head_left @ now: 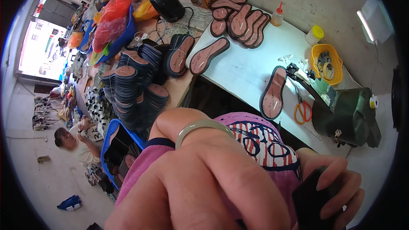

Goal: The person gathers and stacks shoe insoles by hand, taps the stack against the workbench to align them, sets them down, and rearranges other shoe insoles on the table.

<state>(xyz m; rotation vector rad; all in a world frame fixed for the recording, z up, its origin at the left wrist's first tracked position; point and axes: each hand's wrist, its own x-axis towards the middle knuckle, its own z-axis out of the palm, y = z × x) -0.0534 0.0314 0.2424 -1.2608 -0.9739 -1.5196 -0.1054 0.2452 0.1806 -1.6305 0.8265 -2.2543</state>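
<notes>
My left hand (204, 174), with a pale bangle (204, 124) at its wrist, looms close to the camera. Its fingertips run out of the lower edge, so what they touch is hidden. At the lower right, my right hand (343, 187) is closed around a flat black phone-like device (313, 200). Beyond it, on the white table, lie orange-handled scissors (303, 110) and a single pink-topped shoe sole (274, 93). A dark green sewing machine (351, 117) stands to their right.
More soles (245, 23) overlap at the table's far side near a red-tipped bottle (277, 15). A yellow basket (326, 64) holds tape rolls. Stacked soles (136, 85) fill the left bench. A blue bin (115, 127) stands below; another person (87, 145) sits farther left.
</notes>
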